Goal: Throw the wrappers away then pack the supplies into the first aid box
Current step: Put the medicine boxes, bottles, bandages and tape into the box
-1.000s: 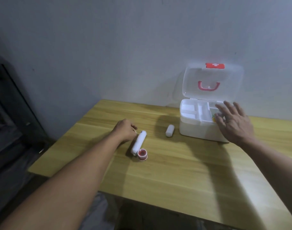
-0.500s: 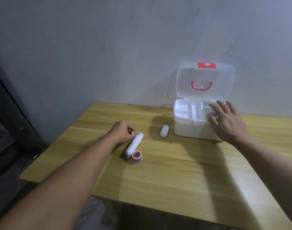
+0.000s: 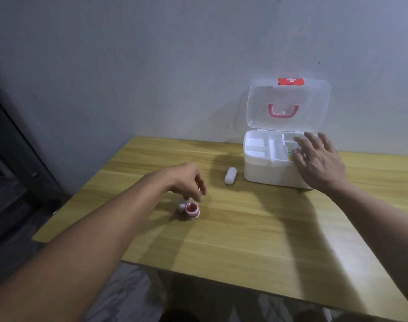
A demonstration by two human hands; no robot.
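The white first aid box [image 3: 263, 175] stands at the table's back right with its clear lid [image 3: 289, 105] raised. My right hand [image 3: 319, 161] hovers over its right compartment, fingers spread and holding nothing. My left hand [image 3: 186, 180] hangs fingers-down over a long white roll [image 3: 181, 207], hiding all of it but the near end. Something small and pale shows between the fingertips. I cannot tell whether it is gripped. A red-cored tape roll [image 3: 193, 209] lies touching the long roll. A small white roll [image 3: 231, 175] lies left of the box.
The wooden table [image 3: 244, 240] meets a grey wall at the back. Its left and near edges drop to a dark floor, with dark furniture [image 3: 10, 159] at the far left. A yellow-green item [image 3: 290, 155] lies in the box's right compartment.
My left hand has risen and shifted right, from beside the long white roll to over it. My right hand stays over the box.
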